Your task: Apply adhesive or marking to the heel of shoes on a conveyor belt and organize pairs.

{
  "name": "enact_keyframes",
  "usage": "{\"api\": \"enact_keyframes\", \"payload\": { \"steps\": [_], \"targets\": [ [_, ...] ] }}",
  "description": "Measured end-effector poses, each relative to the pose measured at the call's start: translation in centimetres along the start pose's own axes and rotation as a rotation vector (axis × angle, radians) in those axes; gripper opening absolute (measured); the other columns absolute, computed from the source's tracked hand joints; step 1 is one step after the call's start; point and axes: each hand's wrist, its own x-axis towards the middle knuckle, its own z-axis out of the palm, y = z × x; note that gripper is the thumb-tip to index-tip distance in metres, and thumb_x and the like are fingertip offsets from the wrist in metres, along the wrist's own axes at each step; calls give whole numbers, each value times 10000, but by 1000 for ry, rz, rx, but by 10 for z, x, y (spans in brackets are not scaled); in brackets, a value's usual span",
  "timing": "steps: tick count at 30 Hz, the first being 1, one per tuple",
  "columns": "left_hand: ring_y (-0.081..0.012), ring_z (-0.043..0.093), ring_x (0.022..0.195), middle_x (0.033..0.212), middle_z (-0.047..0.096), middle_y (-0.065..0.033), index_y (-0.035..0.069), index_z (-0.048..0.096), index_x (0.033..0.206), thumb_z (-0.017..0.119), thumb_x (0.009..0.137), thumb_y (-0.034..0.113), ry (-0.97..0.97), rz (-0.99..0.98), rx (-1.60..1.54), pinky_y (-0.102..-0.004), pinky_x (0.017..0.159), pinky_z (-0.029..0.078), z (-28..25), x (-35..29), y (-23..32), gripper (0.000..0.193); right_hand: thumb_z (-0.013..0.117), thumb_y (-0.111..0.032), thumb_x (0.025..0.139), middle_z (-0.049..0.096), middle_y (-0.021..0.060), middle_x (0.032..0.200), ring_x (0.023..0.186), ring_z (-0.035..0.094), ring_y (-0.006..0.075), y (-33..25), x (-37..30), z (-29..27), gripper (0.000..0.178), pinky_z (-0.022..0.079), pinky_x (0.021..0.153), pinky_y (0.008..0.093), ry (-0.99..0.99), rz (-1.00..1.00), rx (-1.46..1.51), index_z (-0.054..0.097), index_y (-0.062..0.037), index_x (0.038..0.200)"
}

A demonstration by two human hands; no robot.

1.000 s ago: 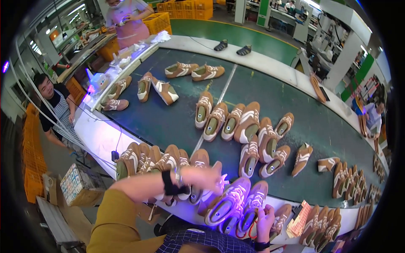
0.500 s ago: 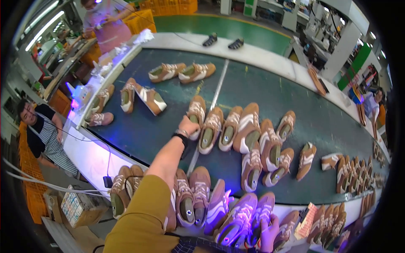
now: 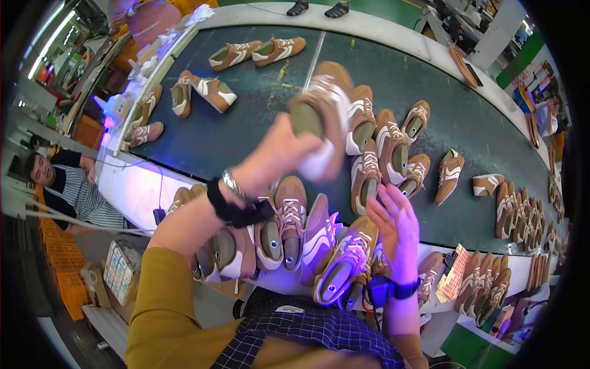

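Above the dark green belt (image 3: 246, 138), my left hand (image 3: 276, 154) is closed on a tan-and-white sneaker (image 3: 332, 101) with pale laces and a green insole. Motion blurs the sneaker, and I cannot tell whether another is held behind it. My right hand (image 3: 396, 224) is open, fingers extended and empty, over the belt's near edge. Just left of it, a purple-lit sneaker (image 3: 350, 258) stands in the near row. Another upright sneaker (image 3: 291, 209) stands in that row, below my left hand. Tan sneakers (image 3: 392, 144) stand clustered on the belt beyond my right hand.
Two sneakers (image 3: 279, 50) lie at the belt's far left; a tilted pair (image 3: 212, 92) sits nearer. More shoes (image 3: 519, 212) line the right side. Dark shoes (image 3: 337, 9) rest on the far white ledge. A person in a striped apron (image 3: 92, 197) is at the left.
My left hand has lifted a sneaker off the belt and brought it nearer me. My right hand has risen from the near-row shoes and opened. The view has tilted down.
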Motion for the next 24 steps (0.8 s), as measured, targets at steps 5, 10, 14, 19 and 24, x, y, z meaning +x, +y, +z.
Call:
{"api": "enact_keyframes", "payload": {
  "steps": [5, 10, 14, 19, 24],
  "targets": [
    [-301, 548, 922, 1066, 502, -247, -120, 398, 1139, 686, 725, 328, -426, 370, 486, -384, 805, 457, 72, -94, 20, 674, 515, -550, 837, 469, 196, 1272, 1081, 536, 330, -2, -2, 13, 775, 432, 952, 452, -38, 208, 496, 321, 2, 1345],
    [-213, 552, 933, 1106, 525, -143, -3, 488, 1198, 602, 862, 249, -303, 156, 213, -314, 809, 460, 63, -121, 3, 436, 488, -660, 775, 518, 201, 1184, 991, 588, 323, -2, -55, -54, 896, 498, 862, 466, -77, 301, 755, 315, 12, 1342],
    [-125, 558, 794, 882, 581, -40, 10, 537, 1094, 598, 876, 274, -177, -179, 64, -262, 707, 463, 73, -149, -70, 347, 420, -730, 767, 586, 184, 1064, 870, 633, 300, -18, -80, -93, 929, 533, 774, 432, 138, 222, 661, 375, 35, 1292],
    [-111, 530, 658, 763, 584, -24, 25, 587, 984, 527, 912, 334, -17, -154, 239, -269, 592, 437, 110, -177, -113, 324, 369, -759, 766, 622, 175, 971, 781, 647, 283, -12, -97, -133, 940, 550, 696, 402, 246, 229, 641, 423, 44, 1251],
    [-183, 577, 693, 755, 600, -84, -12, 586, 975, 572, 861, 251, 260, 125, 370, -306, 641, 467, 76, -121, -76, 288, 400, -753, 764, 621, 133, 887, 735, 643, 227, -13, -110, -134, 920, 540, 638, 341, 256, 235, 541, 450, 54, 1203]
  ]
}}
